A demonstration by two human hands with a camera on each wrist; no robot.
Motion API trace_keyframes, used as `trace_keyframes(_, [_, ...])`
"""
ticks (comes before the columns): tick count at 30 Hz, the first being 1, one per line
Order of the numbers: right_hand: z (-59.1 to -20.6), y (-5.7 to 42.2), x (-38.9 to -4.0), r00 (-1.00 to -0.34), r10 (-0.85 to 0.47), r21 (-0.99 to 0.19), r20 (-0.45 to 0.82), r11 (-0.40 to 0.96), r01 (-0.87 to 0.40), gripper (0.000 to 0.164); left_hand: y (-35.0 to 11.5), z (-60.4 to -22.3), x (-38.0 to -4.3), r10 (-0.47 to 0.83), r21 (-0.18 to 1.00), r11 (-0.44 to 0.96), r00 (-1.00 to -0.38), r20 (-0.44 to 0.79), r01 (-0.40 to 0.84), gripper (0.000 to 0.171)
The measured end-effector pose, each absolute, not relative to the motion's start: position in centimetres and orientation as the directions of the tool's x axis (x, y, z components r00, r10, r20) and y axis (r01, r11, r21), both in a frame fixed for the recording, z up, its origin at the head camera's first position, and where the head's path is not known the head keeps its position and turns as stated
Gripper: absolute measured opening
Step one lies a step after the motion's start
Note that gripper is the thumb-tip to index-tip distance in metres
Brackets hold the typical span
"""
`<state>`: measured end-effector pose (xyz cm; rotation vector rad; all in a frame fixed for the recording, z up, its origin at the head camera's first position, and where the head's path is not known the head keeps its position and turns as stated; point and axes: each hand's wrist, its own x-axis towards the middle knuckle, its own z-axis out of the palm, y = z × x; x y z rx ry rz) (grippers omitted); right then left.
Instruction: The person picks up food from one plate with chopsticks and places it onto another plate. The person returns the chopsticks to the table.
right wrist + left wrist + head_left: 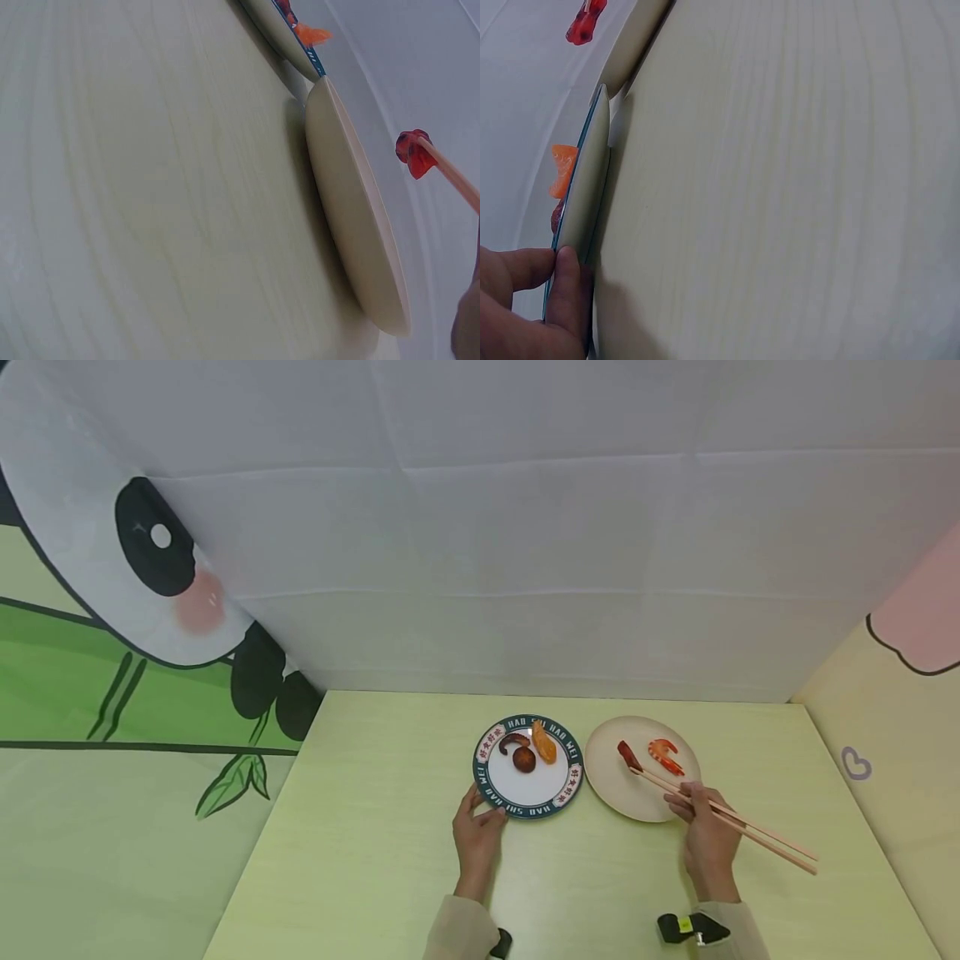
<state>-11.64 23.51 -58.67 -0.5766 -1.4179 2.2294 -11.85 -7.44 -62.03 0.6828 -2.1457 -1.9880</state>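
Observation:
My right hand holds a pair of wooden chopsticks, their tips pinching a glossy dark-red food piece. In the right wrist view that red piece hangs above the beige plate. On the beige plate lies an orange-and-white shrimp. To its left is a white plate with a dark-green lettered rim, whose near-left edge my left hand pinches between thumb and fingers. It carries a curved brown piece, a round brown piece and an orange-yellow piece.
Both plates stand side by side, rims nearly touching, on a pale yellow-green wooden table. A pale cloth backdrop rises behind the table's far edge. Printed panels flank the left and right.

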Motion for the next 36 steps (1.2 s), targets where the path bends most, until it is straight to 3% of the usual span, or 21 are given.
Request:
trace_keyframes(12, [-58.5, 23.9, -11.2, -0.783, 0.608, -0.919, -0.133, -0.371, -0.132, 0.026, -7.4, -61.8, -11.8, -0.415, 0.969, 0.027, -0.885, -0.212, -0.245, 0.072])
trace_keyframes(24, [-59.2, 24.7, -10.9, -0.760, 0.641, -0.879, -0.108, -0.419, -0.228, 0.020, -7.4, -61.9, -11.8, -0.413, 0.974, 0.023, -0.889, -0.196, -0.226, 0.072])
trace_keyframes(36, [-60.4, 25.6, -10.3, -0.758, 0.645, -0.877, -0.096, -0.415, -0.243, 0.019, -7.4, -62.5, -11.9, -0.417, 0.976, 0.024, -0.890, -0.186, -0.215, 0.071])
